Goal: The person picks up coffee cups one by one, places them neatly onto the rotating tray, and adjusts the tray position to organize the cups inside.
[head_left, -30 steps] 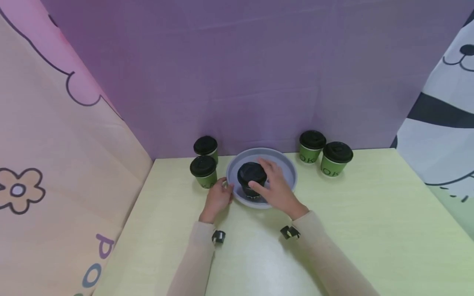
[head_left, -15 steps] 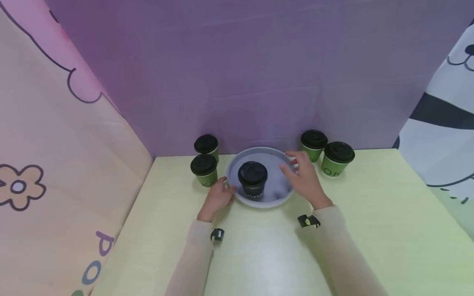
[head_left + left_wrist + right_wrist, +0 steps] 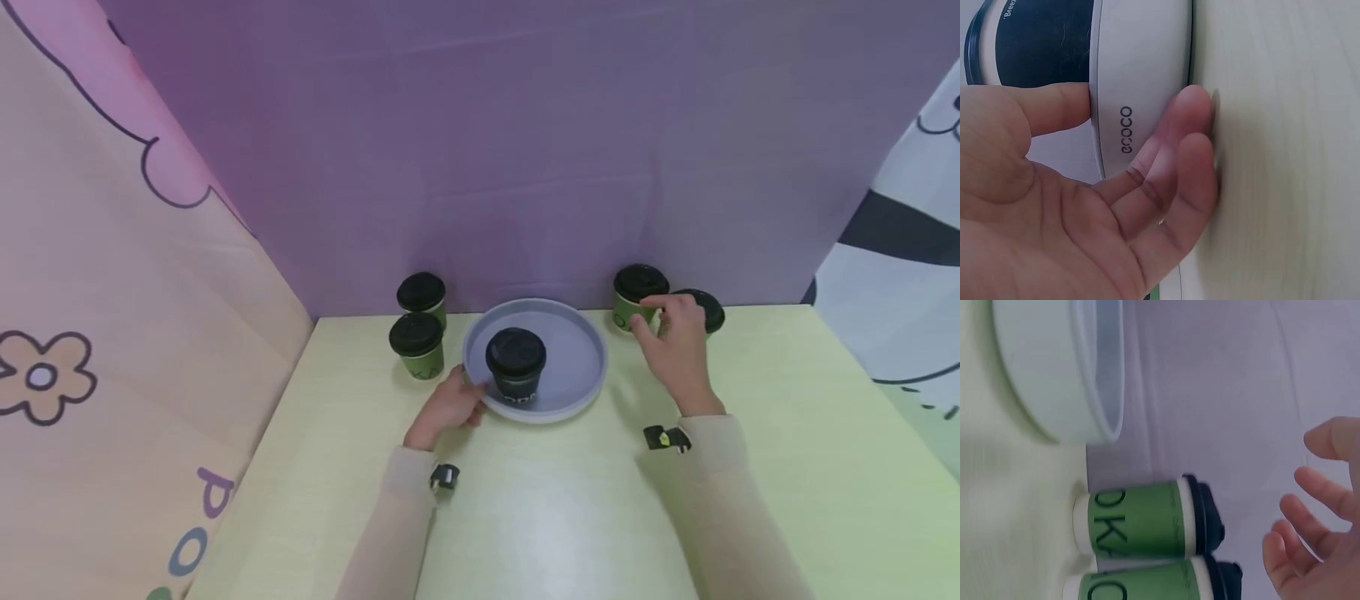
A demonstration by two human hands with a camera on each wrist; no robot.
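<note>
My left hand [image 3: 447, 407] grips the near-left rim of a round grey tray [image 3: 576, 358]. In the left wrist view its thumb hooks over the rim while the fingers curl against the outer wall, beside the word "ecoco". On the tray stands a black paper cup [image 3: 516, 379] with a black lid. My right hand [image 3: 678, 354] hovers by two green lidded paper cups at the right, thumb and fingers spread with nothing between them. It partly hides the nearer green cup [image 3: 708, 312]. The farther green cup [image 3: 1141, 519] shows beyond the fingertips in the right wrist view.
Two more green cups with black lids, a rear one [image 3: 422, 292] and a front one [image 3: 422, 365], stand left of the tray. A purple cloth backdrop [image 3: 525, 167] rises behind the pale table [image 3: 570, 517], and a printed cloth [image 3: 135, 317] borders it on the left.
My right hand has left the black cup on the tray and moved right, past the tray's rim, to the right-hand green cups. The left hand has stayed at the tray's rim.
</note>
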